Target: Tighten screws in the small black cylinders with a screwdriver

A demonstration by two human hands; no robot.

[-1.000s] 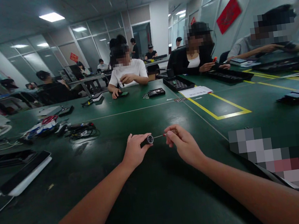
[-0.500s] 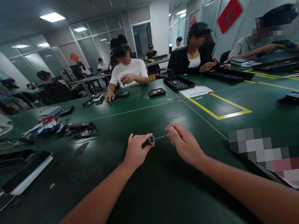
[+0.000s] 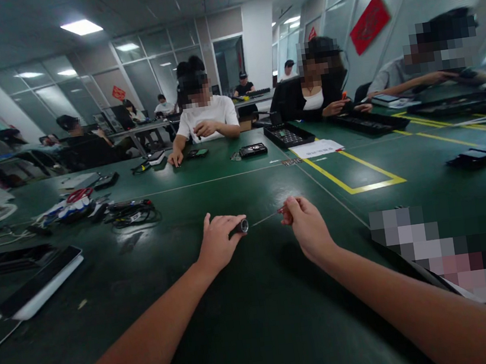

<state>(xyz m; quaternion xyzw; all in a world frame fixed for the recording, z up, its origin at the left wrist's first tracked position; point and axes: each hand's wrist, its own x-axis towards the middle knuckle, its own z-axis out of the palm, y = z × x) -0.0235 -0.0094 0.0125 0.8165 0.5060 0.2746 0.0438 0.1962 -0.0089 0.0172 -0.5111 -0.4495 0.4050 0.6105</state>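
My left hand (image 3: pixel 216 244) is closed around a short black cylinder (image 3: pixel 242 227) with a shiny ring at its open end, which faces right. In my right hand (image 3: pixel 311 230), the fingers pinch a thin screwdriver (image 3: pixel 266 218) with a reddish handle mostly hidden by them. Its slim shaft points left and slightly down toward the cylinder's ringed end, and a small gap seems to lie between tip and ring. Both hands are above the green table (image 3: pixel 261 317).
Bundled black cables (image 3: pixel 133 213) and a long black-and-white device (image 3: pixel 44 284) lie on the left. A black parts tray (image 3: pixel 289 136), white paper (image 3: pixel 317 148) and yellow tape (image 3: pixel 375 187) are farther off. Across the table sits a person in a white shirt (image 3: pixel 207 115).
My right hand has drawn back to the right, tilting the screwdriver so its handle end is higher. The tip has come away from the cylinder, which my left hand still holds.
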